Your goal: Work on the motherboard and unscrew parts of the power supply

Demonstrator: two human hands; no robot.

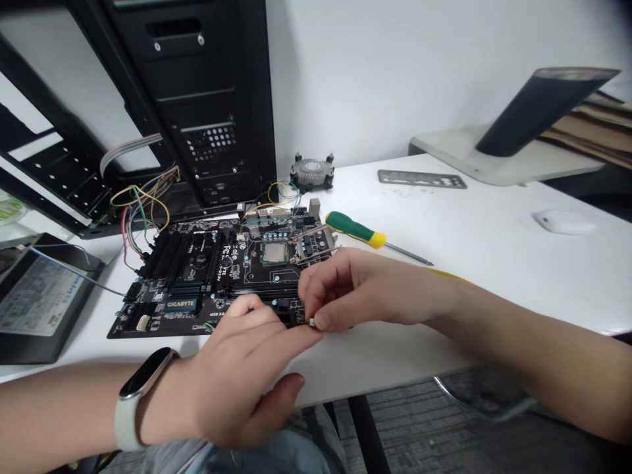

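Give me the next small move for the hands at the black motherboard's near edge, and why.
I'd probably ease the bare right hand aside to expose the tiny pale piece beside its thumb tip: its fingertips and the index fingertip of the bare left hand crowd together at the near edge of the black motherboard, hiding whether the piece is gripped or fixed down.

The motherboard (pixel 254 275) is mostly black, the screwdriver handle (pixel 351 228) green and yellow, the table (pixel 498 253) plain white

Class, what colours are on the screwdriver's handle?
The handle is green and yellow; head view.
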